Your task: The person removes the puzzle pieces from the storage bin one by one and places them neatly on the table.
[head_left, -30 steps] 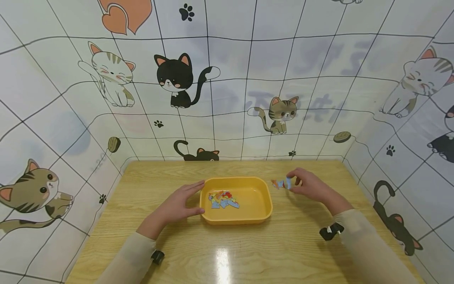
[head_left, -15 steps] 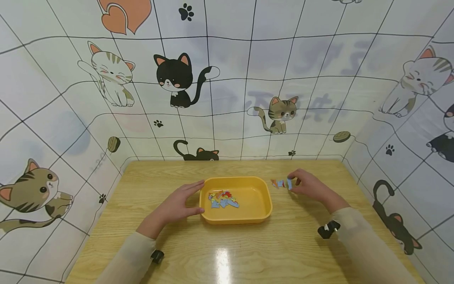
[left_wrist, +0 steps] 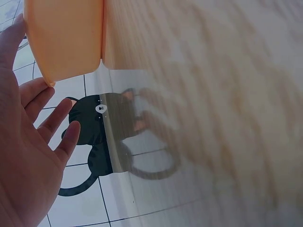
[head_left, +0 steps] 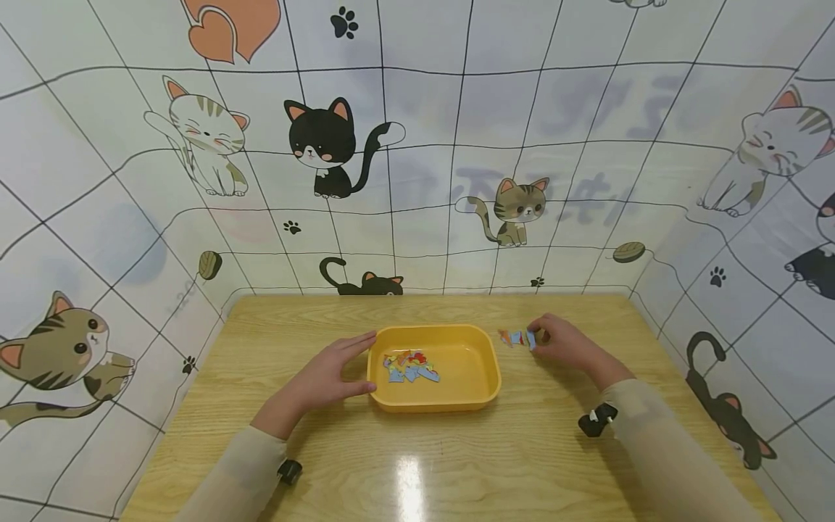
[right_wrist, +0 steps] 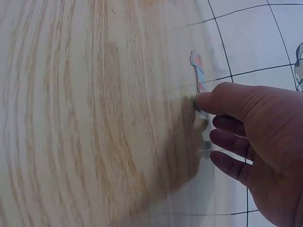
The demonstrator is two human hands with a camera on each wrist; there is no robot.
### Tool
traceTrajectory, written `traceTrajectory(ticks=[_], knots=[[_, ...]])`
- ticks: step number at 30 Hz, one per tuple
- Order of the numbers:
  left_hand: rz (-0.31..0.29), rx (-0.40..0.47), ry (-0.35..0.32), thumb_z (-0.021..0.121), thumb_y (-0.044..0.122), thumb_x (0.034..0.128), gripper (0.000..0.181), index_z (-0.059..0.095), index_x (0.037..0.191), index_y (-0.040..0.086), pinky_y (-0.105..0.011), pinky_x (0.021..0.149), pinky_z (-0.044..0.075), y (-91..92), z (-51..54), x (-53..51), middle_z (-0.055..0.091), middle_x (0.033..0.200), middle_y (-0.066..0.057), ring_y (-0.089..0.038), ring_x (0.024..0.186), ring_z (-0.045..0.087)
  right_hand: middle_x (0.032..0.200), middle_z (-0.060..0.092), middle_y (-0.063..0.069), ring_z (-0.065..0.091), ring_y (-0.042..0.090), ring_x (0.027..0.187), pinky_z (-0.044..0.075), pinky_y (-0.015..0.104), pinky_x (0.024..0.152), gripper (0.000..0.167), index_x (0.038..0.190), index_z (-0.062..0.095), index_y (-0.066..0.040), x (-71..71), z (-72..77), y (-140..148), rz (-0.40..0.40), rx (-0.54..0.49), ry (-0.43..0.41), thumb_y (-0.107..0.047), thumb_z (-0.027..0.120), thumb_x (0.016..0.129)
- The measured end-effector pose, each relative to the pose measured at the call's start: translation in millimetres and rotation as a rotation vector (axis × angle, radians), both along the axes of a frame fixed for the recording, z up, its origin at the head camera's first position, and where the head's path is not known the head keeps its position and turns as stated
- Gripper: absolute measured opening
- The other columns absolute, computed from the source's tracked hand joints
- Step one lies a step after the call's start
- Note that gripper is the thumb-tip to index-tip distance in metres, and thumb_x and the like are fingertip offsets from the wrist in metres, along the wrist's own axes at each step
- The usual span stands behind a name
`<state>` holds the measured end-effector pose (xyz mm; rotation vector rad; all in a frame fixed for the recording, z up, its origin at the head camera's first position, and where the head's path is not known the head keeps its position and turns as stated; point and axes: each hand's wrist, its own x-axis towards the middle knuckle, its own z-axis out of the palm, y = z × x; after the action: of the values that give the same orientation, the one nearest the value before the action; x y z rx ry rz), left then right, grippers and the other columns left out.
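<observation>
At the left end of a yellow tray [head_left: 466,370], my left hand [head_left: 324,377] touches the rim with its thumb and fingers spread. The left wrist view shows the fingertips at the edge of the tray [left_wrist: 66,38]. Several flat, colourful puzzle pieces [head_left: 411,368] lie in the tray's left half. To the right of the tray, my right hand [head_left: 567,346] pinches a light blue puzzle piece [head_left: 531,338] between thumb and fingers, low at the table. It sits at the right end of a short row of puzzle pieces [head_left: 515,338]. In the right wrist view, the thumb hides most of it.
The wooden table [head_left: 352,464] meets a white, grid-lined wall covering [head_left: 430,246] with cartoon cats at the back and sides. A black strap device is on each wrist, over light sleeves.
My right hand has lowered slightly, and the light blue piece now stands closer to the row on its left. The left hand and tray have stayed put.
</observation>
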<state>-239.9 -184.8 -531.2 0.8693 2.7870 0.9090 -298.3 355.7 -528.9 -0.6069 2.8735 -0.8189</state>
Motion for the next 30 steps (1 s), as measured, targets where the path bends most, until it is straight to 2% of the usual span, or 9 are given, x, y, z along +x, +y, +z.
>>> traceTrajectory(ticks=[13, 30], knots=[[0.002, 0.007, -0.001, 0.088, 0.049, 0.0946, 0.093, 0.045, 0.171, 0.02, -0.064, 0.129, 0.032, 0.9, 0.7, 0.6, 0.036, 0.178, 0.01, -0.033, 0.162, 0.037, 0.119, 0.066, 0.017, 0.062, 0.029, 0.1, 0.056, 0.049, 0.087, 0.037, 0.129, 0.07, 0.007, -0.8, 0.2, -0.4, 0.001, 0.008, -0.027, -0.003, 0.082, 0.096], [0.001, -0.001, 0.0, 0.088, 0.052, 0.0943, 0.094, 0.045, 0.172, 0.021, -0.063, 0.13, 0.032, 0.8, 1.1, 0.3, 0.035, 0.178, 0.01, -0.033, 0.162, 0.037, 0.119, 0.064, 0.016, 0.059, 0.027, 0.1, 0.054, 0.047, 0.087, 0.038, 0.132, 0.071, 0.006, -6.1, -3.4, 0.8, 0.013, 0.018, -0.053, -0.004, 0.081, 0.096]])
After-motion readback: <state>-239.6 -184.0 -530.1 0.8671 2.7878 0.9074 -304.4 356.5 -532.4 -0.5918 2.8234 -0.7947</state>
